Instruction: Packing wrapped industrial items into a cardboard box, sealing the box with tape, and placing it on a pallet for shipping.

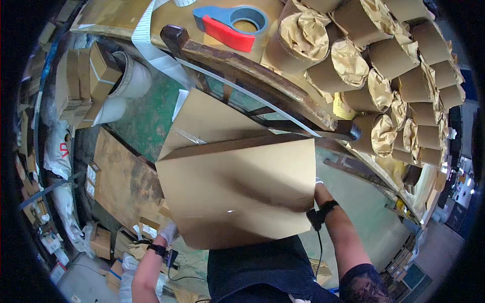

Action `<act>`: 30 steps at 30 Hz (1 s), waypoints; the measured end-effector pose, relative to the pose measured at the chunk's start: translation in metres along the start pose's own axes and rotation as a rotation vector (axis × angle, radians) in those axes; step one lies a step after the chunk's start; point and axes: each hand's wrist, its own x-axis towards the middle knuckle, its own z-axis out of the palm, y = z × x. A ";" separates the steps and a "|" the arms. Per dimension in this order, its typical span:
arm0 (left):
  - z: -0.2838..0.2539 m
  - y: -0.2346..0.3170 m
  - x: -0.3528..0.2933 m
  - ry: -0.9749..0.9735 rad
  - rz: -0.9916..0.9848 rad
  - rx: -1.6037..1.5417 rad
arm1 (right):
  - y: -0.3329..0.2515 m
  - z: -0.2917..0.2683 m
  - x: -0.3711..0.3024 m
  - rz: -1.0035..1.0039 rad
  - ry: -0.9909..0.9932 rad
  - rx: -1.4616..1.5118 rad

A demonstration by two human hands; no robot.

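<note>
A large brown cardboard box (240, 194) is held tilted in front of my body, with one flap (202, 118) spread out beyond its far edge. My left hand (170, 231), in a pale glove, grips the box at its lower left edge; its fingertips are partly hidden. At the right edge, my right hand (318, 182) holds the other side, nearly all of it hidden behind the cardboard. A dark strap with a small device and a cable sits on each wrist.
A worktable (161, 17) ahead bears a blue tape dispenser (231, 17) with a red part, and several cardboard tubes (293, 48) stuffed with crumpled paper (305, 38). A wooden rail (252, 73) and a white strip (144, 35) lie before it. Folded cartons (76, 86) stand left.
</note>
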 end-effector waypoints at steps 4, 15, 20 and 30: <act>0.002 0.009 0.017 -0.033 0.029 0.108 | -0.010 0.014 -0.004 -0.010 -0.067 -0.049; 0.163 0.042 0.076 -0.535 0.069 0.763 | -0.002 0.043 -0.054 -0.139 0.194 0.063; 0.262 0.047 0.046 -0.773 0.165 1.129 | 0.096 0.054 -0.137 -0.407 0.360 0.048; 0.413 -0.084 -0.016 -1.139 0.308 1.730 | 0.263 0.059 -0.289 -0.724 0.607 0.802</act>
